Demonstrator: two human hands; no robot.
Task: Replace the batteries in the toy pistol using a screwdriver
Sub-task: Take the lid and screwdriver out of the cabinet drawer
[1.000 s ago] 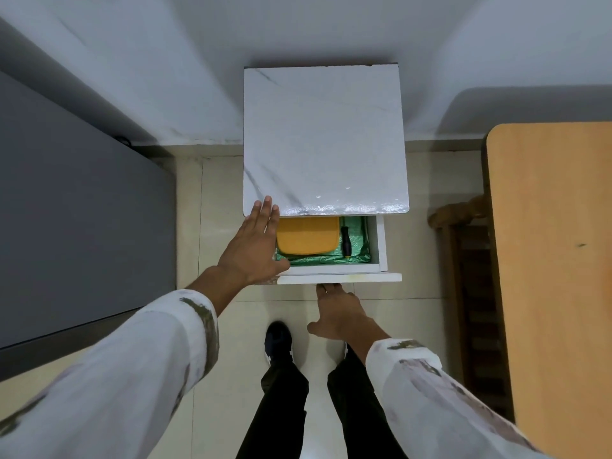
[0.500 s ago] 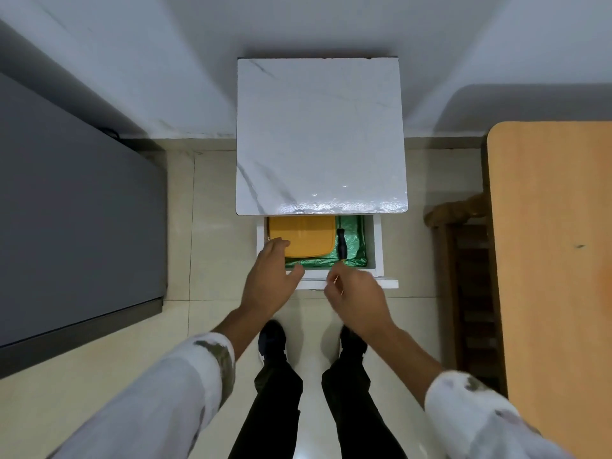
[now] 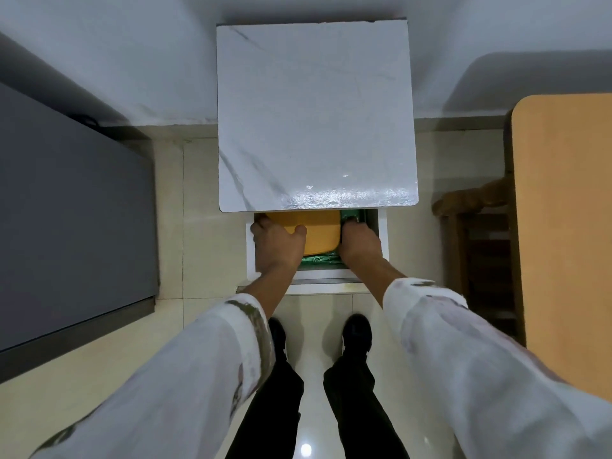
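2 hands (image 3: pixel 278 241), 1 orange case (image 3: pixel 323 231), 1 open drawer (image 3: pixel 383 240), 1 marble-topped cabinet (image 3: pixel 314 127), 2 black shoes (image 3: pixel 356 332).

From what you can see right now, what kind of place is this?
Probably a room in a home, though that is a guess. A small marble-topped cabinet stands against the wall with its drawer open, on a tiled floor, and a wooden table with a chair stands at the right.

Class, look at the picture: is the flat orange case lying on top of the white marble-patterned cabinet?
No: the flat orange case lies inside the open white drawer, below the white marble-patterned cabinet top.
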